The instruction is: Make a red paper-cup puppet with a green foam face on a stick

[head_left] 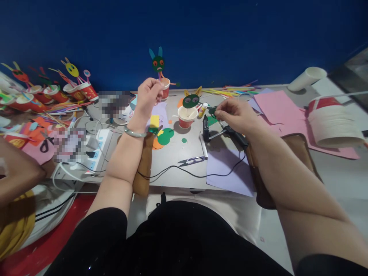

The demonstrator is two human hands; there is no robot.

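Note:
My left hand (148,96) is raised above the grey table (172,153), its fingers closed round a small red paper cup (165,87). A dark green paper face with blue ears (158,62) stands up out of that cup. My right hand (235,115) is over the table to the right and pinches a small green paper piece (212,111). Under it lies a black glue gun (227,132). Between my hands a second red cup (186,117) stands on the table, with a green paper face (191,101) at its rim.
Blue thread snips (192,161), a black cable (201,174), paper circles (163,137), purple paper (227,168) and pink paper (276,107) lie on the table. Several finished cup figures (71,86) stand at back left beside a power strip (97,151). Another person's arm (17,172) shows at left. A stack of cups (333,122) lies at right.

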